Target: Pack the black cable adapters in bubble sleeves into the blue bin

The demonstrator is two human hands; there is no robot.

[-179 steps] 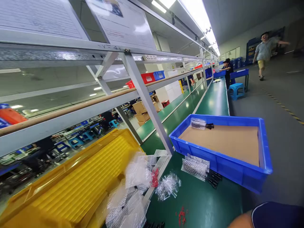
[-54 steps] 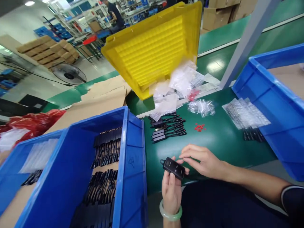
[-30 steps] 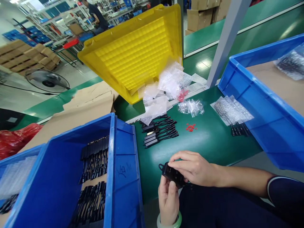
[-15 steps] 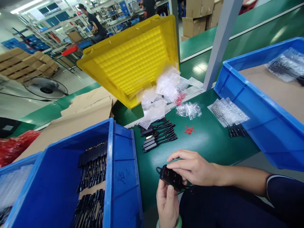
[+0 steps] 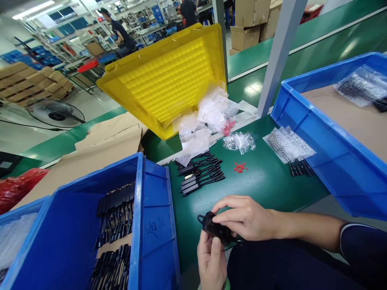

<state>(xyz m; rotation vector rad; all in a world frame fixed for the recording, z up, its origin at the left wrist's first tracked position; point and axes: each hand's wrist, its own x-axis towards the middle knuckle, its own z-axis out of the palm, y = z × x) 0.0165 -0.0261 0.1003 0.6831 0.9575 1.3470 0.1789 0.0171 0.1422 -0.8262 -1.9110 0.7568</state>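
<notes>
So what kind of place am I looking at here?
Most likely a factory assembly or packing line. A long green bench carries blue bins of identical black parts and bubble-wrap bags, and the left hand and right hand hold one black part.

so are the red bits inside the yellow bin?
No, the red bits lie loose on the green belt, apart from the yellow bin, with more red ones under the bubble wrap beside it.

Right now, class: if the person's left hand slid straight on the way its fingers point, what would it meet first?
Probably the row of black strap-like parts on the green bench; depth is unclear.
</notes>
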